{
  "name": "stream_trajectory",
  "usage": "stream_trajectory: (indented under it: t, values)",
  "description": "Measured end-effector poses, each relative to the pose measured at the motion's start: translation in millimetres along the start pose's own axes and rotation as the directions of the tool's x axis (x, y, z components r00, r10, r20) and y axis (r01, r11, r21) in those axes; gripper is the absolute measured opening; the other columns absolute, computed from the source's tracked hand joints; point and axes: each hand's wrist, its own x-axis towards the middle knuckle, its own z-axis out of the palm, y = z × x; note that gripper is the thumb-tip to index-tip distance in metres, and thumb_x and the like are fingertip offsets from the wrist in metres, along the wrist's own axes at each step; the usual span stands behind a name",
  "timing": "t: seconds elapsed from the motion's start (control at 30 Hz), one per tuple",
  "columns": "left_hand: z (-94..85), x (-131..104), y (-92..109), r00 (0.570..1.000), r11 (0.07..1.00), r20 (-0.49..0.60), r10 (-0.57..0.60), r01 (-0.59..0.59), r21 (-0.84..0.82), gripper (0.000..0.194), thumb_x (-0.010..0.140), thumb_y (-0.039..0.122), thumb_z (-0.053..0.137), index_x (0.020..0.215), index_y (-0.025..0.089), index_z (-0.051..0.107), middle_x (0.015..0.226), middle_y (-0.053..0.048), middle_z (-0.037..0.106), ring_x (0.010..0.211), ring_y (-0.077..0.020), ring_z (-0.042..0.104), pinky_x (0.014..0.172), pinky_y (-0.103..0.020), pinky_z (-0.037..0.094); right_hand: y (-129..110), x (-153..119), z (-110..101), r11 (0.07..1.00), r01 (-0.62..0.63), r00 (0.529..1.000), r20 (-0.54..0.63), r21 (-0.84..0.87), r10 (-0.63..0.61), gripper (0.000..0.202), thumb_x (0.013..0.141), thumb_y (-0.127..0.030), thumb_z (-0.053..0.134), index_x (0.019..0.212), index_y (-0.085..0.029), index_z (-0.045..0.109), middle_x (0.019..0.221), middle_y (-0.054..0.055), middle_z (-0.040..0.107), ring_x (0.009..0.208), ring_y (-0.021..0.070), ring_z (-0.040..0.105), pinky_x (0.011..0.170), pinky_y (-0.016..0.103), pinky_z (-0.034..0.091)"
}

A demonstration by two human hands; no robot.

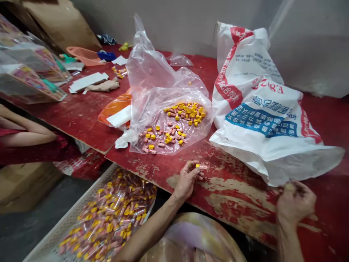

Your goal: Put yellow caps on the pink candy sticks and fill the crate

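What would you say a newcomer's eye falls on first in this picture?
Probably the big printed sack on the right of the red table, then the clear bag with yellow-capped tubes in the middle. The white crate of similar tubes at lower left stands out, as does the single tube in the left hand.

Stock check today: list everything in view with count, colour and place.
Table: one, red, mid-view
Large clear bag: one, transparent, table centre
Crate: one, white, below table edge
Capped tubes: many, pink and yellow, in bag and crate
Sack: one, white with red-blue print, right
Orange bag: one, orange, left of clear bag
Basket: one, salmon, upper left
Paper strips: several, white, left
Display boxes: several, multicoloured, left
Paper bag: at least one, brown, upper left
Box: one, brown, lower left
Other person's arm: at least one, left
Left hand: one, bare, pinching a tube
Right hand: one, bare, by sack
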Motion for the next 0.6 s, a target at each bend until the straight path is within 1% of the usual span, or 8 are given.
stream_trajectory:
  t: [0.03,0.1,0.17,0.23,0.33,0.43,0.53,0.6]
  values:
    - [2.5,-1,-3,1.000,1.000,0.005,-0.003,0.003,0.006,0.043,0.061,0.027,0.076,0.097,0.016,0.056,0.079,0.001,0.063,0.059,-0.0096,0.061,0.055,-0.020,0.047,-3,-18,-5,0.996,-0.044,0.998,0.048,0.079,0.041,0.036,0.080,-0.037,0.061,0.106,-0.013,0.062,0.087,0.011,0.062,0.068,0.0211,0.058,0.067,0.037,0.047]
    - [7.9,-3,-12,1.000,1.000,0.025,-0.007,0.007,0.014,0.041,0.061,0.027,0.077,0.095,0.016,0.056,0.081,0.000,0.063,0.061,-0.0095,0.061,0.057,-0.021,0.047,-15,-55,-10,0.974,-0.091,0.957,0.290,0.207,0.028,0.038,0.082,-0.040,0.060,0.111,-0.016,0.060,0.092,0.009,0.063,0.068,0.0186,0.059,0.067,0.034,0.048]
    - [13.0,-5,-21,0.998,1.000,0.059,-0.018,0.017,0.023,0.039,0.062,0.027,0.077,0.092,0.016,0.056,0.079,0.001,0.063,0.063,-0.0098,0.061,0.059,-0.021,0.047,-30,-83,-7,0.967,-0.043,0.858,0.505,0.250,-0.093,0.032,0.084,-0.040,0.057,0.108,-0.019,0.061,0.100,0.008,0.063,0.079,0.0190,0.060,0.075,0.034,0.049]
    - [16.7,-8,-29,0.996,0.999,0.081,-0.022,0.019,0.037,0.036,0.063,0.027,0.076,0.091,0.017,0.057,0.079,0.001,0.063,0.064,-0.0097,0.060,0.060,-0.021,0.048,-43,-98,2,0.951,0.019,0.765,0.609,0.307,-0.212,0.027,0.086,-0.037,0.055,0.106,-0.020,0.063,0.105,0.007,0.062,0.091,0.0199,0.059,0.083,0.035,0.049]
    - [18.1,-15,-32,0.997,0.996,0.072,-0.011,0.005,0.085,0.033,0.062,0.027,0.076,0.088,0.016,0.060,0.079,0.002,0.063,0.064,-0.0093,0.059,0.064,-0.022,0.048,-55,-104,16,0.925,0.062,0.695,0.649,0.374,-0.309,0.023,0.088,-0.034,0.054,0.106,-0.021,0.061,0.106,0.007,0.061,0.097,0.0197,0.058,0.085,0.035,0.049]
    - [15.3,-22,-29,0.999,0.984,0.037,0.009,-0.016,0.178,0.029,0.066,0.031,0.074,0.089,0.015,0.066,0.081,0.000,0.063,0.067,-0.0100,0.058,0.069,-0.024,0.049,-61,-104,25,0.921,0.138,0.609,0.702,0.364,-0.369,0.023,0.089,-0.033,0.054,0.107,-0.021,0.060,0.104,0.006,0.062,0.095,0.0192,0.059,0.083,0.034,0.050]
    - [10.9,-28,-27,0.992,0.929,0.057,0.109,-0.122,0.349,0.028,0.076,0.035,0.064,0.097,0.016,0.070,0.082,-0.002,0.061,0.071,-0.0110,0.057,0.072,-0.024,0.048,-66,-108,29,0.884,0.278,0.529,0.708,0.376,-0.467,0.024,0.092,-0.030,0.049,0.112,-0.020,0.058,0.106,0.008,0.061,0.096,0.0193,0.058,0.084,0.034,0.050]
    - [8.2,-29,-28,0.981,0.874,0.110,0.162,-0.195,0.445,0.028,0.081,0.033,0.058,0.101,0.017,0.070,0.084,-0.003,0.059,0.072,-0.0112,0.056,0.070,-0.024,0.048,-70,-110,32,0.845,0.361,0.507,0.677,0.395,-0.533,0.025,0.093,-0.027,0.046,0.114,-0.020,0.056,0.105,0.008,0.060,0.097,0.0186,0.058,0.084,0.033,0.049]
